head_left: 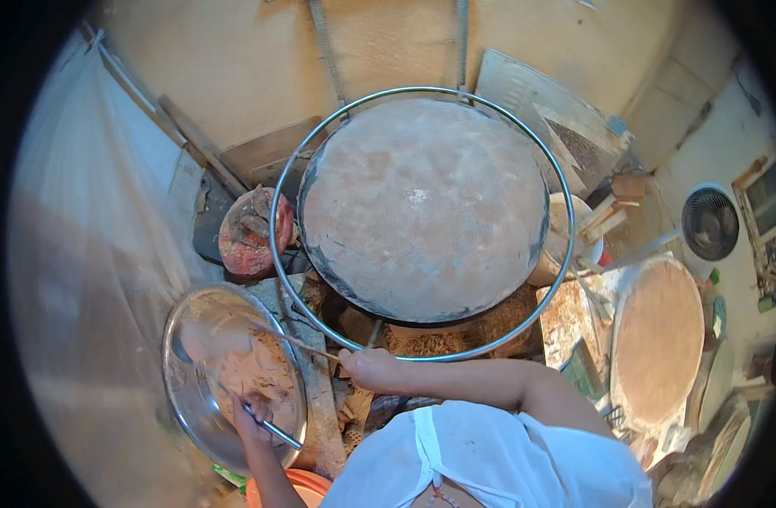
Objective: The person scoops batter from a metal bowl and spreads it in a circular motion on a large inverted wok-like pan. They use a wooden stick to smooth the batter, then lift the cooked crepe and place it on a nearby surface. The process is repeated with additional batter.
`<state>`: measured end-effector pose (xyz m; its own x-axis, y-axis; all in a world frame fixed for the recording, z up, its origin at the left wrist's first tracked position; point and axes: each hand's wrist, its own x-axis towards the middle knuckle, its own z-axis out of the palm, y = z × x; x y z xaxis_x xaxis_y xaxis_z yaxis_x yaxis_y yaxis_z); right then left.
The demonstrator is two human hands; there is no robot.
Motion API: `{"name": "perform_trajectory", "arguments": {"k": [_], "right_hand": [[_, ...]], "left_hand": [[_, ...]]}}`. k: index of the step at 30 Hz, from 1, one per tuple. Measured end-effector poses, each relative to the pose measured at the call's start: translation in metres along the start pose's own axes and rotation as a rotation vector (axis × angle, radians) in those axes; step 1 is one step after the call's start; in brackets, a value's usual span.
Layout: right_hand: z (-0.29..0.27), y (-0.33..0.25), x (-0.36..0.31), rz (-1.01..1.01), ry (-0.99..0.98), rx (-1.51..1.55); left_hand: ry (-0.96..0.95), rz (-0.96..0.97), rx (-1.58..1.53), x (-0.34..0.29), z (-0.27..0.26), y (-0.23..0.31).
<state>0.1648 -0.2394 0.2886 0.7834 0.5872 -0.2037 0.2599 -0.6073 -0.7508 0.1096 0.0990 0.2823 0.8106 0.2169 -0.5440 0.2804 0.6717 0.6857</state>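
Note:
My left hand (251,416) is closed round a tool with a shiny metal tube handle (283,435), over a wide steel basin (185,406). The tool's head is blurred, so I cannot tell its kind. Pinkish-tan powder or crumbly paste (256,366) lies in the basin. My right hand (369,370) is closed on a thin stick (307,345) that slants left over the basin's rim. Just beyond this hand runs a large metal hoop (279,245). It encircles a big domed round plate (422,203) with a dusty greyish-tan surface.
A red round stool or tub (251,241) with dark scraps stands left of the hoop. Plastic sheeting (91,254) hangs at the left. On the right are a tan oval board (659,339) and a fan (709,222). An orange bucket (307,483) sits below the basin.

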Motion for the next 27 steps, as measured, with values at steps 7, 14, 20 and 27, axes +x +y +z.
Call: {"name": "perform_trajectory", "arguments": {"k": [7,14,20,27], "right_hand": [[-0.003,0.041,-0.031,0.247,0.196,0.204],[-0.016,0.097,-0.147,0.617,0.908,0.333],[-0.005,0.153,-0.229,0.905,0.919,0.751],[-0.080,0.197,-0.241,1.026,0.653,0.283]], "left_hand": [[0.469,0.753,1.537,0.055,-0.176,-0.025],[-0.027,0.039,0.555,0.091,0.010,-0.077],[-0.098,-0.454,0.091,0.094,0.141,-0.209],[-0.071,-0.532,0.015,0.064,0.155,-0.259]]}}
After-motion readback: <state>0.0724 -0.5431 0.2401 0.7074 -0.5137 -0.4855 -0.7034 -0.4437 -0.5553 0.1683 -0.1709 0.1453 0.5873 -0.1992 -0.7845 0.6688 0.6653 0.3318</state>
